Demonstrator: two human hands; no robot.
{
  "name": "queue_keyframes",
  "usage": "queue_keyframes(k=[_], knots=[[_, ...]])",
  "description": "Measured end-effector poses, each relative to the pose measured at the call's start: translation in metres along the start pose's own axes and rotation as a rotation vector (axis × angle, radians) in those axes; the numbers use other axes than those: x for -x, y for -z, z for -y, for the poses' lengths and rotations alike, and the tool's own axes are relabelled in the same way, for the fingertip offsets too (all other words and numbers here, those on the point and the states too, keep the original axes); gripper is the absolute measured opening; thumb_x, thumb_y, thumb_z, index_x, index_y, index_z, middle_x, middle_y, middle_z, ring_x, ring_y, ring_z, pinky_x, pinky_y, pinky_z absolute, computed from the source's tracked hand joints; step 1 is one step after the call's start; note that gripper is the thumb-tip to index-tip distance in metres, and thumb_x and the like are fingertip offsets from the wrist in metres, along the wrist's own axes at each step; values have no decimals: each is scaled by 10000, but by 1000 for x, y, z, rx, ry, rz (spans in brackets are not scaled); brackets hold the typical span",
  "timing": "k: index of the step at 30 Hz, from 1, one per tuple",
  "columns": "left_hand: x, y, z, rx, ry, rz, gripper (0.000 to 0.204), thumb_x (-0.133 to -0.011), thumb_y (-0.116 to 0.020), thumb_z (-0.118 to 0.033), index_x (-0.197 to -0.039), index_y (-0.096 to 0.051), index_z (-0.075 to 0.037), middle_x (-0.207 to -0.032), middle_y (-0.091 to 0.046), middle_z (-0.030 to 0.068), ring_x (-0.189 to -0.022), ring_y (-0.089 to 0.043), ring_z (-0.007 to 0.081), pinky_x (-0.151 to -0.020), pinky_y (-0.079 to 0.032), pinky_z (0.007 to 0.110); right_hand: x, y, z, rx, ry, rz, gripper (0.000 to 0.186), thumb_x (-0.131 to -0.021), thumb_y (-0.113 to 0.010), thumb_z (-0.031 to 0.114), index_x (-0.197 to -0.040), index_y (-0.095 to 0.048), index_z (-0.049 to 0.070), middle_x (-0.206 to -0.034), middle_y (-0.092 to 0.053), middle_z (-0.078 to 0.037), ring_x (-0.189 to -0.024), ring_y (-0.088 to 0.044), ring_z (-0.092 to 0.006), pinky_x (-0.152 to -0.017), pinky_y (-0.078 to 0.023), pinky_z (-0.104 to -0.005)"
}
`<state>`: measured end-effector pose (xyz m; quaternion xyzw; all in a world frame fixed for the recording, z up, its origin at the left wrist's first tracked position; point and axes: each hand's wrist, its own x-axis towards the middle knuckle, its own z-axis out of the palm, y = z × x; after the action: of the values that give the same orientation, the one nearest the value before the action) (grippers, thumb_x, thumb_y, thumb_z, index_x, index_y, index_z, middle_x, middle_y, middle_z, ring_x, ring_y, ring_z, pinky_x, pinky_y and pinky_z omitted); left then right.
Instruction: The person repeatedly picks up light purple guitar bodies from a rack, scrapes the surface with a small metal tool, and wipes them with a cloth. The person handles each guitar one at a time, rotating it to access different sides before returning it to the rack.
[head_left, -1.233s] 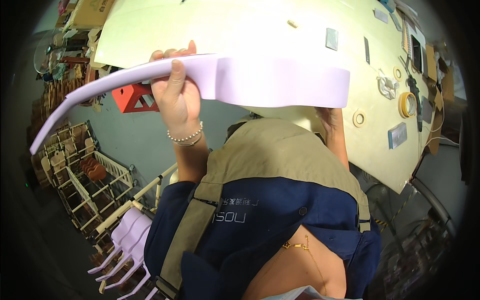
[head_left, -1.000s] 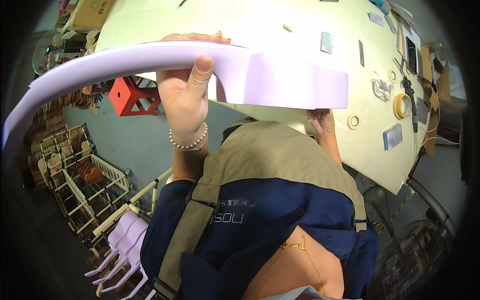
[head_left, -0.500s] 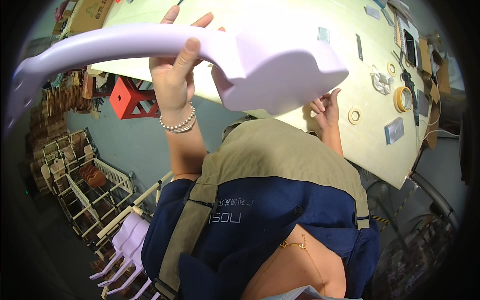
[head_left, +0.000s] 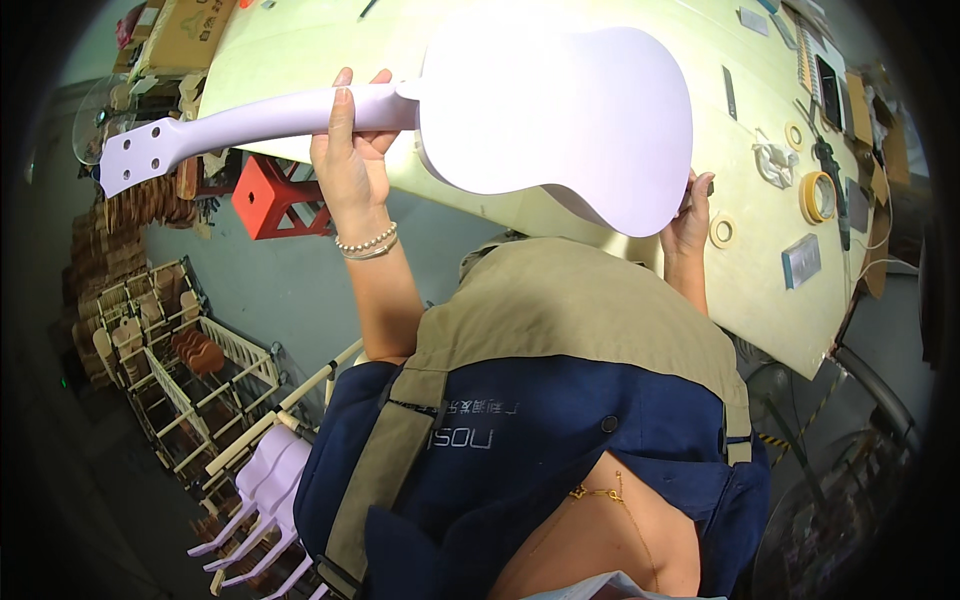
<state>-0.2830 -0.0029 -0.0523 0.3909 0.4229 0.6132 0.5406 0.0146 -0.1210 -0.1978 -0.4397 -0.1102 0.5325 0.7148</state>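
A lilac ukulele [head_left: 560, 120] without strings or tuners is held up over the table, its broad flat face turned toward me and brightly lit. Its neck points left and ends in a headstock with several round holes. My left hand [head_left: 350, 165] wraps the neck close to the body, thumb on the near side. At the body's rounded right end, my right hand [head_left: 687, 222] grips the lower edge; some of its fingers are hidden behind the body.
Tape rolls [head_left: 818, 197], a grey block [head_left: 801, 262] and crumpled white paper [head_left: 775, 160] lie on the pale table [head_left: 640, 265], to the right. A red stool [head_left: 268, 200] stands left. Racks [head_left: 190, 360] hold instrument bodies, and more lilac ukuleles [head_left: 275, 480] hang at lower left.
The ukulele has turned about its length, from edge-on to its broad face toward me. Its headstock has swung further into view, and my right hand has come onto the body's end.
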Motion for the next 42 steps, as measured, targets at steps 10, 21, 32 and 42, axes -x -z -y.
queue_keyframes(k=[10, 21, 32, 42], knots=[[-6, 29, 17, 171, 77, 14, 497, -894, -422, -236, -1302, -257, -4, -1199, -426, 277, -1081, -469, 335, -924, -391, 438, 11, -7, 10, 110, 26, 47, 683, -830, -428, 556, -1091, -511, -70, -577, -398, 63, -454, -272, -27, -418, -218, -166], [-9, 65, 40, 310, 174, -32, 476, -866, -491, -257, -1250, -345, -16, -1163, -460, 194, -1072, -469, 270, -928, -394, 420, 28, -30, 34, 357, 195, 149, 770, -767, -486, 614, -1126, -512, -66, -510, -309, 80, -460, -249, -30, -423, -179, -190], [9, 61, 23, 184, 102, -72, 453, -891, -455, -227, -1236, -344, 45, -1165, -460, 239, -1043, -499, 297, -866, -451, 404, 33, -24, 13, 292, 136, 42, 658, -820, -473, 540, -1103, -520, -51, -627, -474, 52, -471, -308, -17, -410, -210, -161], [66, 40, -11, 18, -81, -217, 436, -890, -457, -204, -1244, -361, 30, -1089, -506, 253, -934, -565, 282, -721, -532, 373, 12, 11, -18, 154, -85, 244, 697, -862, -371, 529, -1231, -366, -61, -1190, -475, -134, -1109, -455, -224, -927, -365, -349]])
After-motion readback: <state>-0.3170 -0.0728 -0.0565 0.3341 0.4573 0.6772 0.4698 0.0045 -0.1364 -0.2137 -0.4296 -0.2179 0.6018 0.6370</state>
